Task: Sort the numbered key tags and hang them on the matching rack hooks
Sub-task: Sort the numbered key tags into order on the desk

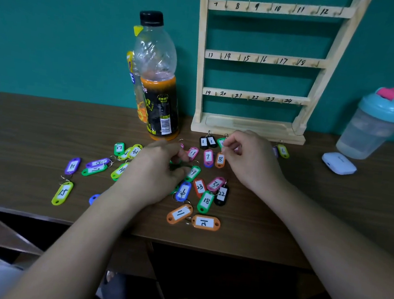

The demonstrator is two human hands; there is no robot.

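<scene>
Both hands down on the table point(50, 124) among the key tags point(207, 200). Left hand point(158, 169) curled over the middle of the heap, fingertips closed on a green tag point(174, 163) beside tag 9 point(194, 173); number hidden, impossible to read. Right hand point(245, 158) pinching thumb to forefinger just above orange tag 8 point(220, 160), apparently at its ring, other fingers loosely bent. Long axis of that tag pointing away toward the rack point(258, 59), ring end farthest. Just beside it pink tag 7 point(208, 157), same heading. Directly behind the right hand, the rack base; hooks bare in all 3 rows visible, 7 to 12 topmost. Hook 8 point(248, 6) high above the pinch, almost straight up in view, so probably a lift up and forward by the right hand, far nearer than the left. Remaining tags strewn leftward and toward the near table edge, unsorted.
</scene>
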